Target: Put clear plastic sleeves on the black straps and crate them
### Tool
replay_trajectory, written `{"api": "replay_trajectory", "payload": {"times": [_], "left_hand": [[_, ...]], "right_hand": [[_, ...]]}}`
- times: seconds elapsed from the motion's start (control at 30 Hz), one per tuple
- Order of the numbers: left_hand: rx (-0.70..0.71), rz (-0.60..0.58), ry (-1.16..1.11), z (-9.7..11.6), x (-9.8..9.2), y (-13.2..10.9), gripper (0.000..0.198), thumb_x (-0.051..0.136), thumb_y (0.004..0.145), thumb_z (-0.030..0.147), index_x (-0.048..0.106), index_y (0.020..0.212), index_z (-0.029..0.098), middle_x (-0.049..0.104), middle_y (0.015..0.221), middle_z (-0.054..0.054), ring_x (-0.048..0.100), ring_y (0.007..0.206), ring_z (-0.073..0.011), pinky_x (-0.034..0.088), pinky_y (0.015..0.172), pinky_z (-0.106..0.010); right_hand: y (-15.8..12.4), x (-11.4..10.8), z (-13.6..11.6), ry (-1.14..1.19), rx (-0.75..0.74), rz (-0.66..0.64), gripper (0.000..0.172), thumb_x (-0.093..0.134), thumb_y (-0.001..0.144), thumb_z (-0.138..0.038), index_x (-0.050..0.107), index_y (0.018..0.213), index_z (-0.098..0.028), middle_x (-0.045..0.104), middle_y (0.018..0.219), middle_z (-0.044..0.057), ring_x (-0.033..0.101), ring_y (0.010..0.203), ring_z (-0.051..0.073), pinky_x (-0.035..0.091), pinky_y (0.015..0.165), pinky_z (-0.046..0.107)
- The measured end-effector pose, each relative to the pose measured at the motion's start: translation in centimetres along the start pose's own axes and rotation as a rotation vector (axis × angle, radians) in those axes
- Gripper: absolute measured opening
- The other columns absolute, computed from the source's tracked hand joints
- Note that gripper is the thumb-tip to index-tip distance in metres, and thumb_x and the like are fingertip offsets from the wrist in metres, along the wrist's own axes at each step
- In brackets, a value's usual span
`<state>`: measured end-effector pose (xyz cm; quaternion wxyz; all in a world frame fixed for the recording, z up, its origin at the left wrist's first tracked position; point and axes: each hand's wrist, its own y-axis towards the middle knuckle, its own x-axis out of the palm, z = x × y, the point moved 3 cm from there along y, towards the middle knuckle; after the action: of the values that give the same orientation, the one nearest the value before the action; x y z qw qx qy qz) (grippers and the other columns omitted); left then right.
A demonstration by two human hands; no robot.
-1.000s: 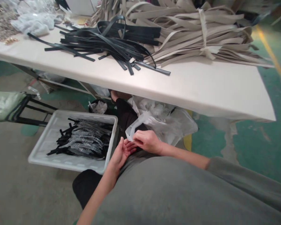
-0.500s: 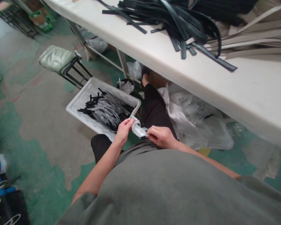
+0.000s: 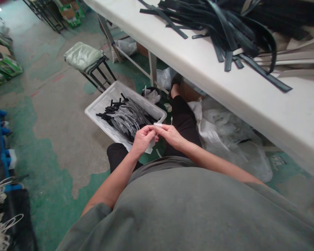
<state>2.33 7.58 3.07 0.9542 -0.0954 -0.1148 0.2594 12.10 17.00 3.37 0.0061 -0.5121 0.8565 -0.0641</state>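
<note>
My left hand (image 3: 143,140) and my right hand (image 3: 170,135) meet above my lap, fingertips touching. Both are closed on a crumpled white strip (image 3: 150,146), which hangs below the left fingers; a small white piece of it shows at the right fingertips. Just beyond my hands, a white plastic bin (image 3: 94,112) holds a heap of black strips (image 3: 125,116), many with whitish, clear-looking covering. How the strip runs between my fingers is hidden.
A white table (image 3: 199,66) with loose black strips (image 3: 230,31) crosses the upper right. Beyond the bin stands a padded stool (image 3: 85,57). Under the table are a small black bucket (image 3: 151,94) and clear plastic bags (image 3: 225,129).
My hands have come together, where before the white strip was stretched between them. The view has shifted, so the table and bin appear further right.
</note>
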Motion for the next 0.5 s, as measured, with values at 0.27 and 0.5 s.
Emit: {"api": "replay_trajectory", "payload": {"times": [0.27, 0.5], "left_hand": [[-0.309, -0.022, -0.154, -2.8, -2.7, -2.0, 0.036, 0.082, 0.06, 0.038, 0.063, 0.079, 0.014, 0.061, 0.06, 0.002, 0.053, 0.048, -0.0072, 0.042, 0.048, -0.018], [-0.442, -0.061, -0.225, -4.1, -4.4, -4.5, 0.029, 0.082, 0.055, 0.027, 0.064, 0.073, 0.012, 0.06, 0.061, 0.002, 0.048, 0.047, -0.0045, 0.037, 0.045, -0.016]], "right_hand": [[7.6, -1.7, -0.2, 0.194, 0.089, 0.176, 0.022, 0.058, 0.087, -0.035, 0.068, 0.084, -0.016, 0.072, 0.087, 0.004, 0.062, 0.069, 0.013, 0.051, 0.065, 0.026], [13.2, -4.8, 0.9, 0.201, 0.155, 0.287, 0.017, 0.048, 0.095, -0.025, 0.061, 0.093, -0.015, 0.069, 0.083, 0.003, 0.064, 0.067, 0.011, 0.053, 0.068, 0.027]]}}
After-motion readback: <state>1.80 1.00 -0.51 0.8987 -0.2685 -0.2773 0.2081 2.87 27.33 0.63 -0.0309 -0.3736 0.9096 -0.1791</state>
